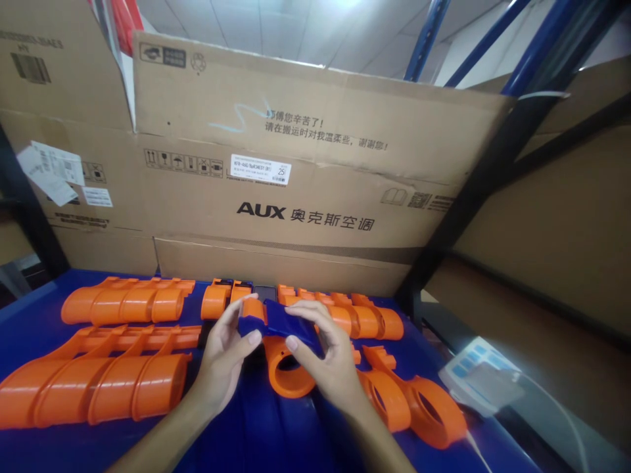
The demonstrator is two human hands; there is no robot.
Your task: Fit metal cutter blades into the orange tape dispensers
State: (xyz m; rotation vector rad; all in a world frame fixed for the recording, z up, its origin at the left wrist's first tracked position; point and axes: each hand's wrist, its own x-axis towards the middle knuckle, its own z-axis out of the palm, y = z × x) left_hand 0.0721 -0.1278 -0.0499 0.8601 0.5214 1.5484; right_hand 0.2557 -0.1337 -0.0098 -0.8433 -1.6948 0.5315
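Note:
Over the middle of the blue table, both my hands grip what looks like an orange-and-blue tape dispenser [254, 310]. My left hand [227, 355] pinches its orange and blue left end between thumb and fingers. The dark blue piece [293, 324] on its right side is held by my right hand [328, 348], fingers on top and thumb in front. Directly below hangs or lies an orange ring [290, 381]; I cannot tell whether it belongs to the held piece. Behind my hands, orange dispensers with black parts [215, 299] stand beside a dark grey block [265, 293].
Nested orange dispenser bodies fill the left in a back row [123, 303] and a front row [98, 387]. More stand at back right [367, 320], with loose orange rings [436, 410] nearer. A white device with a cable [480, 374] sits at right. Cardboard [305, 177] walls the back.

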